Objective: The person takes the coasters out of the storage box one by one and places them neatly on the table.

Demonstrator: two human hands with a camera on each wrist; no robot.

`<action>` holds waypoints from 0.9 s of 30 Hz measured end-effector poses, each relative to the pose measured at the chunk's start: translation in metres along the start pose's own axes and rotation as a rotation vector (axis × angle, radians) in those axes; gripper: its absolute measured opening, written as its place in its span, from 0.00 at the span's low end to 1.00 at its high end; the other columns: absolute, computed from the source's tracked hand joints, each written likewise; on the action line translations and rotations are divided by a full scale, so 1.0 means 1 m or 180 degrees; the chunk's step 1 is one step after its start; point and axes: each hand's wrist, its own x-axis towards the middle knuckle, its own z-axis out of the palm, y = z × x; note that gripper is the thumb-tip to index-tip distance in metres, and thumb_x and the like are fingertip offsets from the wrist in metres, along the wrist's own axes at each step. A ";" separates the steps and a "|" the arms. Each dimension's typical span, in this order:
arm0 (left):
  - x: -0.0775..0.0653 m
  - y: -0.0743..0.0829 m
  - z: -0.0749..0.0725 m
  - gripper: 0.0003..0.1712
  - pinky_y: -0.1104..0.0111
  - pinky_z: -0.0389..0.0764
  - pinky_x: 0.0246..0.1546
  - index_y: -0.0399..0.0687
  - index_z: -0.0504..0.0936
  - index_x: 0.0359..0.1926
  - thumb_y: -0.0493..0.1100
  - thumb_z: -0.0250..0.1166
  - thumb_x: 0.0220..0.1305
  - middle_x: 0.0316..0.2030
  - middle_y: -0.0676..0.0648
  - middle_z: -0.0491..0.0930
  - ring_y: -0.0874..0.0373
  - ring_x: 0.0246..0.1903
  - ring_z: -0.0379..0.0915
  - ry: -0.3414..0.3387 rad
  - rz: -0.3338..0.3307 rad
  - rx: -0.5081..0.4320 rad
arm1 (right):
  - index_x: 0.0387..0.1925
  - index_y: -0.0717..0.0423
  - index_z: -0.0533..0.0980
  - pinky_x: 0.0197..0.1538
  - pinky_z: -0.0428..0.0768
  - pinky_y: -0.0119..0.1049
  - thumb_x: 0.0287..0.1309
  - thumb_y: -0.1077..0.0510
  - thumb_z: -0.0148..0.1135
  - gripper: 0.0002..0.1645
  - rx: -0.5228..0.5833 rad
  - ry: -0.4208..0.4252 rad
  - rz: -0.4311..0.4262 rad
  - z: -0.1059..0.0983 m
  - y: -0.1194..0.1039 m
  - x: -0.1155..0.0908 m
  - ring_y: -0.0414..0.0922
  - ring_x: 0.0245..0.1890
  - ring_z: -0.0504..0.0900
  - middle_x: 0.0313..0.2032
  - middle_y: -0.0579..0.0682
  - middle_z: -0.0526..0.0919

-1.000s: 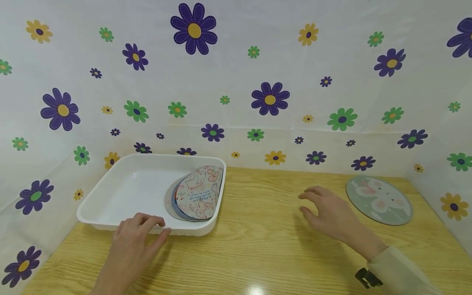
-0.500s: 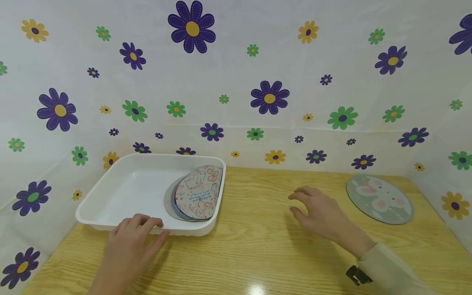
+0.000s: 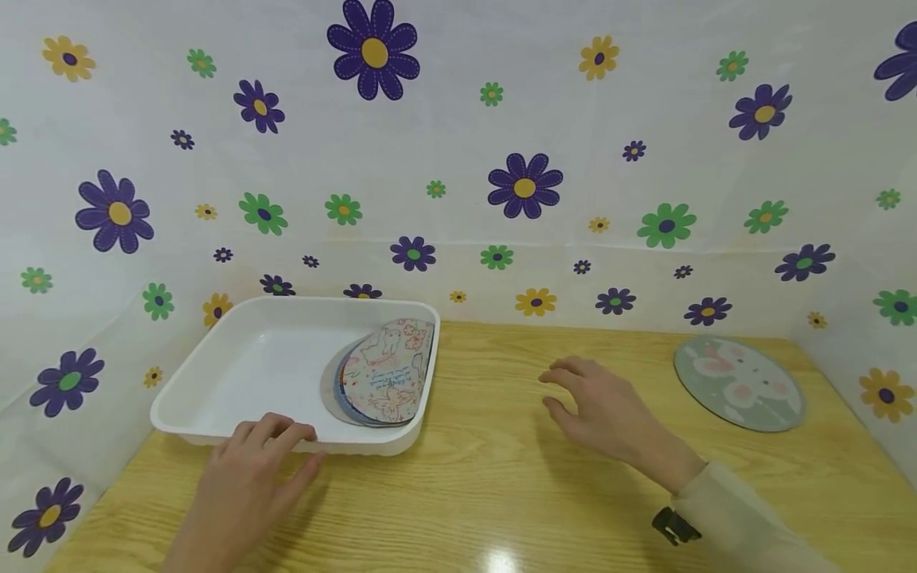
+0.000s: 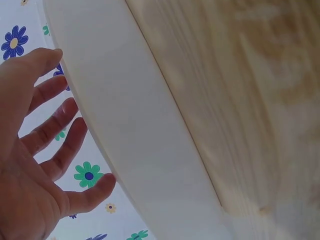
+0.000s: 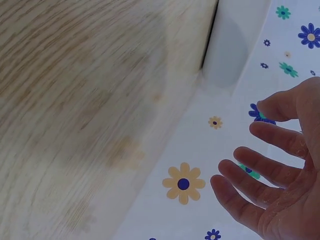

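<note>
— How far is the work?
— Several mats [image 3: 387, 374] lie stacked in the tray [image 3: 275, 358], left of the frame's centre. This part I judge as done.
— And what remains?
— One green mat [image 3: 741, 386] lies on the table [image 3: 487, 493], at the right of the frame, outside the tray. It seems to remain.
— Does a hand hold it?
— No. The right hand [image 3: 609, 410], right of centre, has loosely bent fingers around nothing. The left hand [image 3: 247, 477], lower left, has spread fingers at the tray's rim; whether they press, I cannot tell.
</note>
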 end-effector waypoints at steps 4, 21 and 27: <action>0.001 0.001 0.002 0.14 0.43 0.81 0.33 0.57 0.84 0.38 0.49 0.79 0.54 0.37 0.51 0.82 0.42 0.38 0.80 0.0038 -0.0038 0.0068 | 0.49 0.55 0.84 0.46 0.87 0.49 0.61 0.56 0.70 0.15 0.0004 0.0010 -0.0013 0.002 -0.005 0.005 0.53 0.51 0.86 0.52 0.55 0.86; 0.004 0.006 0.007 0.12 0.38 0.81 0.35 0.56 0.84 0.37 0.50 0.78 0.55 0.37 0.47 0.83 0.38 0.39 0.80 0.0019 -0.0262 0.0127 | 0.48 0.52 0.85 0.42 0.87 0.44 0.62 0.55 0.69 0.13 0.0106 -0.0003 -0.0169 0.014 -0.025 0.018 0.50 0.51 0.86 0.52 0.52 0.86; 0.004 0.006 0.007 0.12 0.38 0.80 0.35 0.56 0.83 0.37 0.50 0.78 0.56 0.38 0.47 0.82 0.38 0.40 0.80 -0.0002 -0.0279 0.0104 | 0.49 0.52 0.84 0.40 0.87 0.43 0.64 0.54 0.67 0.14 0.0168 -0.0084 -0.0219 0.019 -0.033 0.025 0.49 0.51 0.86 0.53 0.52 0.86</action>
